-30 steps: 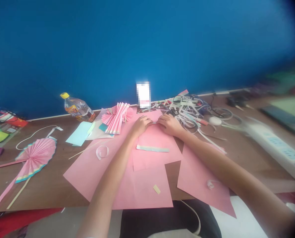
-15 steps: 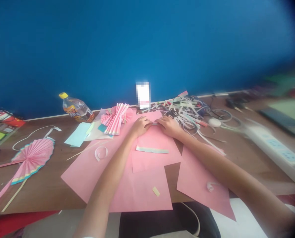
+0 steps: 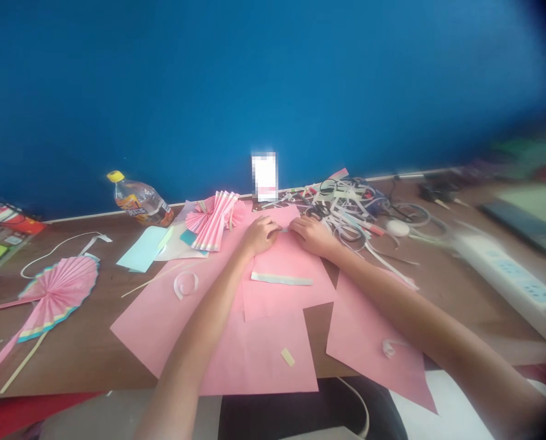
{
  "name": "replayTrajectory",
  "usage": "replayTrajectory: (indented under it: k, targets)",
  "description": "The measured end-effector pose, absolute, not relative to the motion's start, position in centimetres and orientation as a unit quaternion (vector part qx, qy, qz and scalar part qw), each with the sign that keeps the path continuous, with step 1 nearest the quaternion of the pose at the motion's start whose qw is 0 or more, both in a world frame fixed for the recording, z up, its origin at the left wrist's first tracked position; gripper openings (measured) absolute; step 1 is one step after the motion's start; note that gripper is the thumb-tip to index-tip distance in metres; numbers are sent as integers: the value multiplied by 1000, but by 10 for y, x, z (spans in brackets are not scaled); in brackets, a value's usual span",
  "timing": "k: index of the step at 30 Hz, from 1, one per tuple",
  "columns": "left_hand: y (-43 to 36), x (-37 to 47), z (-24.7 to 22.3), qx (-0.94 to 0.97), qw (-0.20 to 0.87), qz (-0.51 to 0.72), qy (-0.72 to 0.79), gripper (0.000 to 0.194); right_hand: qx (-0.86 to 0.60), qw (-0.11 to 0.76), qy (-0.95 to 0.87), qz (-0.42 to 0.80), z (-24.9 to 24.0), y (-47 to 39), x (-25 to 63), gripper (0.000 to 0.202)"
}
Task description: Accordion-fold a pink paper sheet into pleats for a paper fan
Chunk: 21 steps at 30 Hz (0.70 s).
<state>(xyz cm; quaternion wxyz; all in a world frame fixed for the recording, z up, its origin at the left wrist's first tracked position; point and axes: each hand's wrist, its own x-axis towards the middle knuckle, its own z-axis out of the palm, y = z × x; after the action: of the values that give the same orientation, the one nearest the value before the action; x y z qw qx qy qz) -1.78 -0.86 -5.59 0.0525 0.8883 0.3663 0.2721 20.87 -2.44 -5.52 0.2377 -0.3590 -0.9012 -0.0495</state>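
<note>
Both hands rest at the far edge of a pink paper piece (image 3: 284, 260) whose near edge carries a pale strip (image 3: 282, 279). My left hand (image 3: 261, 234) has its fingers bent and pressed on the paper's far left corner. On the far right corner, my right hand (image 3: 313, 234) grips the same edge with curled fingers. A narrow gap separates the hands, with a bit of pale strip showing between them. Larger pink sheets (image 3: 254, 360) lie underneath. The fingertips are partly hidden.
Pleated pink fans stand left of the hands (image 3: 215, 220) and lie at the far left (image 3: 62, 287). A bottle (image 3: 142, 200) leans near pale blue paper (image 3: 144, 249). Tangled paper strips (image 3: 348, 205) and a power strip (image 3: 506, 278) are on the right. A phone (image 3: 264, 177) stands against the wall.
The fingers of my right hand have shifted slightly along the paper's far edge. My left hand stays almost in place, and the view has moved a little.
</note>
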Motion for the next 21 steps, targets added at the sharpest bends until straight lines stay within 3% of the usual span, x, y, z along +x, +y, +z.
replayTrajectory:
  k: [4,14,21]
  targets:
    - [-11,-17,-55,880,48,268,389,26,-329,219,-916,-72,-56,-24,210,42]
    - [-20,-9,-50,884,-43,213,413,22,-318,195,-921,-112,-54,-25,208,34]
    - [-20,-11,-48,893,-57,205,397,20,-326,208,-918,-85,-55,-25,209,39]
